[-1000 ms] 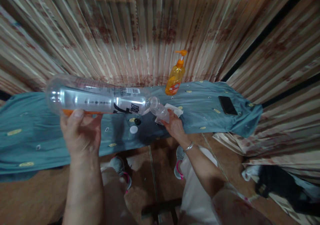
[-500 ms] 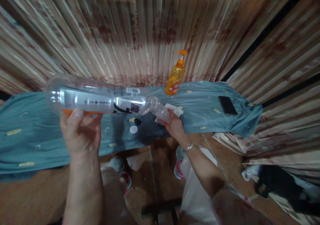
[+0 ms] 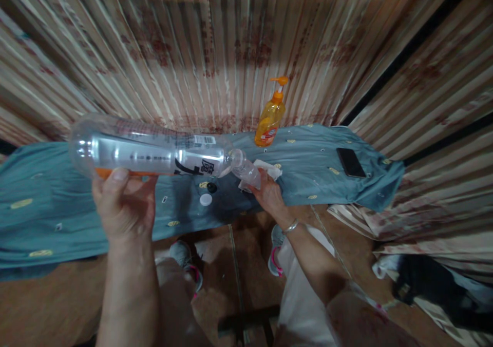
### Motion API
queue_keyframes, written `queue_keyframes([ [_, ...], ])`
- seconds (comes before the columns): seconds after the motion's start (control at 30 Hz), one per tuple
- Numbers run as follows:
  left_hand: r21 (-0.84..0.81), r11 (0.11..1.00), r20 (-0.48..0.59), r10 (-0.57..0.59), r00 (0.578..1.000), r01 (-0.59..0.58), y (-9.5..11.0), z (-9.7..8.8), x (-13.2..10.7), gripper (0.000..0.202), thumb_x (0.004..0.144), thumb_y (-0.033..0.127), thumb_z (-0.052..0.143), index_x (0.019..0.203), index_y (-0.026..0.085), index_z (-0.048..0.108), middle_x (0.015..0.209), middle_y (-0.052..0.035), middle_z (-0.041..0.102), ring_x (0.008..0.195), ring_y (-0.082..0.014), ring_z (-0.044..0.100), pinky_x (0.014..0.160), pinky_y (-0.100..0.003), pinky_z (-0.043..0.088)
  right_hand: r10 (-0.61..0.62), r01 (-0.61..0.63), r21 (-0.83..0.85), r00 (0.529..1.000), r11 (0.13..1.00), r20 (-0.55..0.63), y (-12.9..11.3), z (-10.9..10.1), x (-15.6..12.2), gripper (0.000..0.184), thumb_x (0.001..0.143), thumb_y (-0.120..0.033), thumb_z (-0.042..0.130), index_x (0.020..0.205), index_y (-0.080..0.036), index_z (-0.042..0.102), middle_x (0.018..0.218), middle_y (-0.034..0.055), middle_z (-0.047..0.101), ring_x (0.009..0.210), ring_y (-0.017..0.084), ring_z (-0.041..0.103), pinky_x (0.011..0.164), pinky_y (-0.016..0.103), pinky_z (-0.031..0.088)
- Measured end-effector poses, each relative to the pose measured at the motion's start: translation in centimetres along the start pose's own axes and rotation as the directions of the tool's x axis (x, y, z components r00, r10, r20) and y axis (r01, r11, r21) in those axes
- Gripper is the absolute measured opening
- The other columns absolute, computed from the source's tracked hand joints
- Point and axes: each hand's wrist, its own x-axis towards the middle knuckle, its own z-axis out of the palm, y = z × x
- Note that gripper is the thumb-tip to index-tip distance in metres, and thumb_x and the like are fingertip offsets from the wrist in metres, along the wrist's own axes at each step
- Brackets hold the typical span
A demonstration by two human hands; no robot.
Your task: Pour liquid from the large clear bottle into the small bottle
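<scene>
My left hand [image 3: 125, 198] is closed around the lower part of a large clear plastic bottle [image 3: 146, 149] with a silver label and an orange stripe. The bottle lies nearly level in the air, its neck pointing right and slightly down. My right hand [image 3: 268, 190] grips a small clear bottle [image 3: 246, 172], tilted so that its mouth meets the large bottle's mouth. Whether liquid passes between them I cannot tell. Under the right hand lies a white tissue [image 3: 269, 169]. A white cap [image 3: 206, 199] and a small black cap [image 3: 211, 187] rest on the cloth below the large bottle.
An orange pump bottle [image 3: 270, 121] stands at the back of the cloth-covered bench [image 3: 308, 177]. A black phone [image 3: 351, 162] lies at the right end. Behind hangs a pleated curtain [image 3: 173, 54]. Dark clothing [image 3: 431, 290] is heaped at the lower right.
</scene>
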Motion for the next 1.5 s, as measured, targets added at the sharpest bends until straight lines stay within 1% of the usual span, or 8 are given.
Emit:
queue_keyframes([
  [0.2, 0.007, 1.000, -0.006, 0.008, 1.000, -0.008, -0.04, 0.14, -0.04, 0.051, 0.054, 0.027, 0.077, 0.103, 0.030, 0.068, 0.090, -0.0009, 0.071, 0.103, -0.0263, 0.064, 0.082, -0.039, 0.054, -0.008, 0.008, 0.012, 1.000, 1.000, -0.008, 0.00, 0.04, -0.09, 0.054, 0.088, -0.024, 0.067, 0.134, -0.011, 0.043, 0.124, 0.0208, 0.064, 0.112, 0.031, 0.065, 0.093, 0.044, 0.055],
  [0.5, -0.025, 1.000, 0.010, 0.001, 1.000, -0.001, -0.19, -0.22, 0.16, 0.056, 0.051, 0.029, 0.081, 0.106, 0.034, 0.070, 0.080, 0.0020, 0.069, 0.101, -0.0244, 0.064, 0.082, -0.037, 0.055, -0.006, 0.006, 0.021, 1.000, 1.000, -0.006, 0.00, -0.01, -0.12, 0.054, 0.087, -0.025, 0.068, 0.134, -0.011, 0.045, 0.123, 0.0206, 0.064, 0.111, 0.031, 0.065, 0.094, 0.043, 0.054],
  [0.63, -0.041, 0.999, 0.001, -0.001, 1.000, 0.002, -0.36, -0.46, 0.26, 0.058, 0.052, 0.028, 0.082, 0.108, 0.033, 0.069, 0.080, 0.0021, 0.069, 0.100, -0.0238, 0.064, 0.077, -0.034, 0.056, -0.001, 0.001, 0.019, 1.000, 1.000, 0.014, -0.05, -0.10, -0.06, 0.054, 0.086, -0.023, 0.069, 0.133, -0.011, 0.045, 0.123, 0.0203, 0.064, 0.112, 0.030, 0.065, 0.094, 0.043, 0.054],
  [0.73, -0.044, 0.999, 0.020, 0.006, 1.000, -0.005, -0.31, -0.30, 0.23, 0.057, 0.052, 0.028, 0.082, 0.107, 0.031, 0.069, 0.081, 0.0009, 0.069, 0.103, -0.0240, 0.063, 0.076, -0.032, 0.055, 0.002, -0.002, 0.015, 1.000, 1.000, 0.009, -0.05, -0.08, -0.04, 0.054, 0.087, -0.024, 0.068, 0.134, -0.013, 0.045, 0.122, 0.0190, 0.065, 0.111, 0.031, 0.065, 0.093, 0.043, 0.054],
  [0.93, -0.048, 0.999, 0.027, 0.017, 0.999, -0.016, -0.23, -0.12, 0.17, 0.050, 0.053, 0.026, 0.081, 0.102, 0.029, 0.070, 0.083, -0.0002, 0.070, 0.106, -0.0248, 0.062, 0.080, -0.035, 0.055, -0.003, 0.003, 0.015, 1.000, 1.000, 0.001, 0.11, 0.13, -0.07, 0.053, 0.088, -0.026, 0.066, 0.135, -0.011, 0.044, 0.122, 0.0205, 0.065, 0.110, 0.031, 0.066, 0.092, 0.044, 0.054],
  [1.1, -0.042, 0.999, 0.031, 0.019, 0.999, -0.018, -0.17, -0.24, 0.08, 0.046, 0.055, 0.026, 0.080, 0.100, 0.030, 0.071, 0.084, -0.0002, 0.070, 0.106, -0.0256, 0.063, 0.083, -0.038, 0.055, -0.025, 0.026, 0.024, 0.999, 0.999, -0.027, 0.21, 0.29, -0.08, 0.054, 0.089, -0.027, 0.065, 0.136, -0.013, 0.042, 0.123, 0.0195, 0.065, 0.110, 0.031, 0.066, 0.092, 0.044, 0.055],
  [1.23, -0.040, 0.999, 0.032, 0.023, 0.999, -0.021, -0.14, -0.14, 0.07, 0.047, 0.054, 0.026, 0.080, 0.100, 0.030, 0.071, 0.085, 0.0000, 0.070, 0.107, -0.0259, 0.063, 0.084, -0.039, 0.055, -0.011, 0.011, 0.024, 1.000, 1.000, -0.015, 0.17, 0.28, -0.06, 0.053, 0.089, -0.026, 0.065, 0.135, -0.013, 0.043, 0.123, 0.0202, 0.065, 0.111, 0.032, 0.065, 0.093, 0.045, 0.054],
  [1.5, -0.029, 0.999, 0.032, 0.031, 0.999, -0.030, -0.08, -0.09, 0.14, 0.052, 0.054, 0.028, 0.082, 0.105, 0.030, 0.070, 0.093, -0.0007, 0.072, 0.111, -0.0260, 0.061, 0.084, -0.038, 0.056, -0.031, 0.031, 0.014, 0.999, 0.999, -0.025, 0.28, 0.28, -0.19, 0.050, 0.088, -0.026, 0.066, 0.132, -0.013, 0.046, 0.121, 0.0190, 0.066, 0.107, 0.031, 0.066, 0.091, 0.044, 0.055],
])
